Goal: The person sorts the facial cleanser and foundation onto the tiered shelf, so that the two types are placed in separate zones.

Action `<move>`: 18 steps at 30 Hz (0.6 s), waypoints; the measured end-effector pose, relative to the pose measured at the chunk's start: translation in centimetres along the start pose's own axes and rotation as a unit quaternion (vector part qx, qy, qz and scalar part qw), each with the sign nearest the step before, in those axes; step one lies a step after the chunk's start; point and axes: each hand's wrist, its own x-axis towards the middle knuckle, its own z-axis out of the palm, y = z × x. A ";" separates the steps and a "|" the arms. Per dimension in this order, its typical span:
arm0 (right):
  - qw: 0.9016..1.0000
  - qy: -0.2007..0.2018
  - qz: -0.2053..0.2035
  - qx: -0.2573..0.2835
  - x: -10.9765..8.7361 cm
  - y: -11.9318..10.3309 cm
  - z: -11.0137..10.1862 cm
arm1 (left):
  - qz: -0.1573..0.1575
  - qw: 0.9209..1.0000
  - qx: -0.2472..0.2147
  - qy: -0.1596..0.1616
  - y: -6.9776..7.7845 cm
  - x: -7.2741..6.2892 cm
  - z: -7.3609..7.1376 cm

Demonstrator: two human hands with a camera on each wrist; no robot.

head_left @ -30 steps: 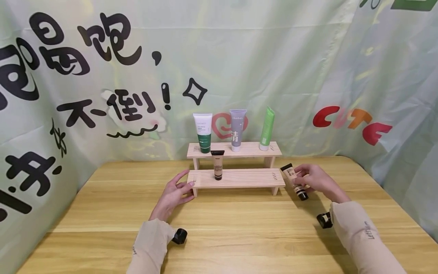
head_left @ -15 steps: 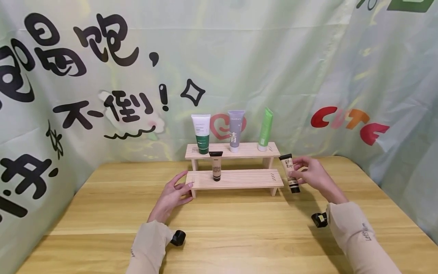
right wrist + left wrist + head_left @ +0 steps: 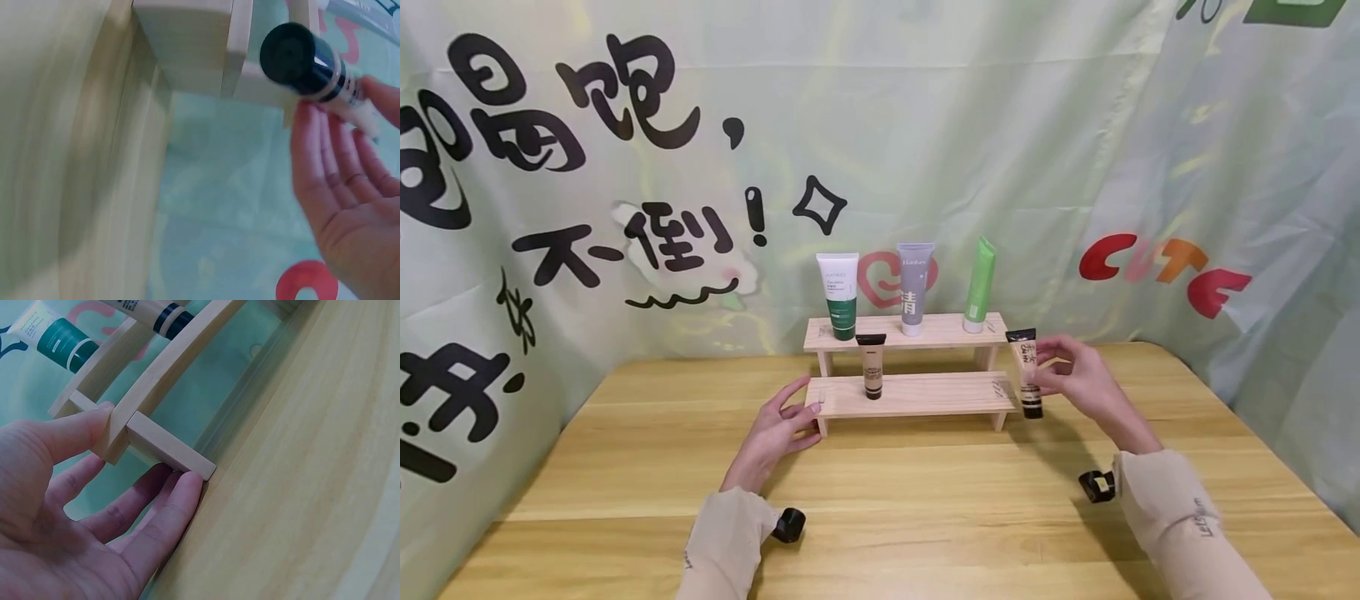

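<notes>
My right hand [image 3: 1081, 385] pinches a small beige tube with black ends [image 3: 1026, 357] between thumb and fingers, just off the right end of the lower shelf. The tube is nearly upright, and its black cap [image 3: 289, 55] faces the right wrist camera. My left hand [image 3: 772, 431] holds the left end of the wooden stand's lower shelf [image 3: 943, 398]; the thumb is at the board's end and fingers touch the leg [image 3: 170, 445]. A matching beige tube [image 3: 872, 368] stands on this shelf, left of centre.
On the raised back shelf [image 3: 880, 327] stand a white-and-green tube [image 3: 841, 296], a lilac-grey tube [image 3: 914, 287] and a green tube [image 3: 981, 286]. A printed cloth [image 3: 1000, 117] hangs behind the wooden table [image 3: 925, 517].
My right hand has brought the beige tube leftward and slightly up toward the lower shelf, turning it from a slant to nearly upright. The left hand keeps its place on the stand.
</notes>
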 end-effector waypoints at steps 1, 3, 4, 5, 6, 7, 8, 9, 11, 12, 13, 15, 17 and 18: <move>1.000 0.001 -0.013 0.013 0.1 -0.2 0.3 | 0.000 1.000 0.000 0.000 0.0 0.0 0.0; 0.999 0.006 -0.036 0.017 0.4 -0.4 1.1 | 0.002 1.000 0.000 0.000 0.1 0.0 -0.1; 0.999 0.010 -0.044 0.015 0.5 -0.5 1.5 | 0.002 1.000 0.002 0.000 0.1 0.0 -0.1; 0.998 0.015 -0.051 0.013 0.7 -0.5 1.9 | 0.002 1.000 0.003 -0.001 0.1 0.0 -0.1; 0.998 0.020 -0.056 0.007 0.8 -0.6 2.3 | 0.001 1.000 0.004 0.000 0.1 0.0 -0.1; 0.998 0.024 -0.062 0.000 1.0 -0.6 2.8 | 0.001 1.000 0.005 0.000 0.1 -0.1 -0.1; 0.997 0.030 -0.068 -0.006 1.2 -0.6 3.2 | 0.001 1.000 0.005 0.000 0.1 -0.1 -0.1; 0.997 0.035 -0.074 -0.009 1.3 -0.5 3.6 | 0.001 1.000 0.005 0.001 0.0 0.0 -0.1; 0.996 0.044 -0.083 -0.013 1.6 -0.6 4.4 | 0.002 1.000 0.004 0.003 0.0 0.0 -0.1; 0.995 0.048 -0.084 -0.016 1.6 -0.6 4.6 | 0.003 1.000 0.003 0.003 -0.1 0.0 -0.1; 0.995 0.052 -0.086 -0.016 1.7 -0.6 4.9 | 0.003 1.000 0.003 0.003 -0.1 -0.1 -0.1; 0.994 0.059 -0.086 -0.018 1.7 -0.6 5.3 | 0.003 1.000 0.002 0.002 -0.1 -0.1 -0.2; 0.995 0.061 -0.081 -0.017 1.7 -0.7 5.5 | 0.002 1.000 0.003 0.000 -0.1 -0.1 -0.2; 0.995 0.062 -0.080 -0.019 1.7 -0.7 5.5 | 0.002 1.000 0.003 0.001 -0.1 -0.1 -0.1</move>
